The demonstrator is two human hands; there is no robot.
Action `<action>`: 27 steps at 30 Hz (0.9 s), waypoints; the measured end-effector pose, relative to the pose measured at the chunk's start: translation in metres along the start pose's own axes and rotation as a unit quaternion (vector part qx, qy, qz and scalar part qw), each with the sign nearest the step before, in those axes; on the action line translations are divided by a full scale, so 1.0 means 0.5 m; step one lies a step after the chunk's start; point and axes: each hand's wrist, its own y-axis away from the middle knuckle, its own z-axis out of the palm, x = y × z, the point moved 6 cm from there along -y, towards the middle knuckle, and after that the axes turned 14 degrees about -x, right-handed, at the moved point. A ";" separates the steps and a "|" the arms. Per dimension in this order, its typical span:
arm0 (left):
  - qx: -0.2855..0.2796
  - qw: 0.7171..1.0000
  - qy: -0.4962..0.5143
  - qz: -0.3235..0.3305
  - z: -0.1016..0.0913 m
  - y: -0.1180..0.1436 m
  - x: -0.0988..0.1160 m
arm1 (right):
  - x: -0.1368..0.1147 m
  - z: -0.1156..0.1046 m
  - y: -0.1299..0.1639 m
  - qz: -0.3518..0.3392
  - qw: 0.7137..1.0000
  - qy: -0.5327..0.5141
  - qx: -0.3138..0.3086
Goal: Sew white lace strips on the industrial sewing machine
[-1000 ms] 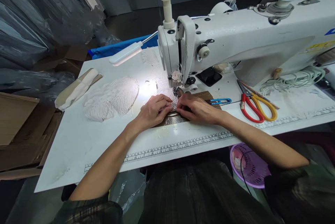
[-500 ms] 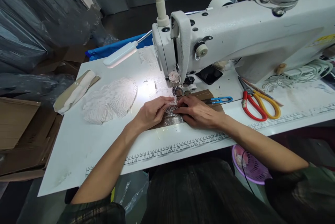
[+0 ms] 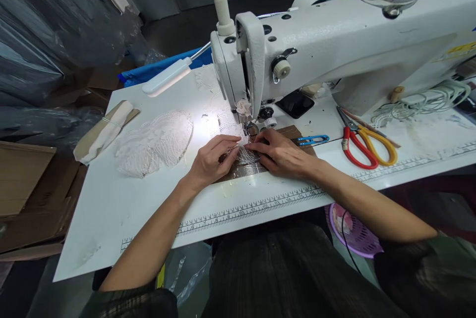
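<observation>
White lace (image 3: 245, 154) lies under the needle area of a white sewing machine (image 3: 320, 55), over a brown plate (image 3: 238, 173). My left hand (image 3: 212, 158) pinches the lace's left side between thumb and fingers, just in front of the presser foot. From the right, my right hand (image 3: 279, 154) holds the same lace, its fingertips close to the left ones. Part of the lace is hidden beneath the fingers. Blue thread snips (image 3: 313, 140) rest just beyond my right hand. A heap of white lace pieces (image 3: 154, 142) lies to the left on the table.
Red-and-yellow-handled scissors (image 3: 368, 145) lie on the right of the white table (image 3: 100, 219). A lamp (image 3: 167, 78) hangs left of the machine head. A wrapped white bundle (image 3: 106, 132) sits near the left edge. A purple basket (image 3: 359, 236) stands below the front edge.
My fingers have shifted slightly on the lace, and more of it shows spread between my hands. The whole view has moved a little, so the machine appears further left.
</observation>
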 end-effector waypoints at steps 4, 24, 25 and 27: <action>-0.009 1.000 0.005 0.005 0.006 -0.003 0.005 | -0.009 0.005 -0.002 0.004 1.000 0.022 -0.023; -0.172 0.968 -0.149 0.109 0.044 -0.004 0.017 | 0.059 -0.025 -0.032 0.052 0.995 -0.045 -0.072; -0.171 0.966 -0.158 0.110 0.045 -0.003 0.018 | 0.058 -0.020 -0.029 0.045 0.997 -0.040 -0.052; -0.162 0.966 -0.170 0.108 0.044 -0.001 0.020 | 0.053 -0.012 -0.020 0.022 0.999 -0.035 -0.014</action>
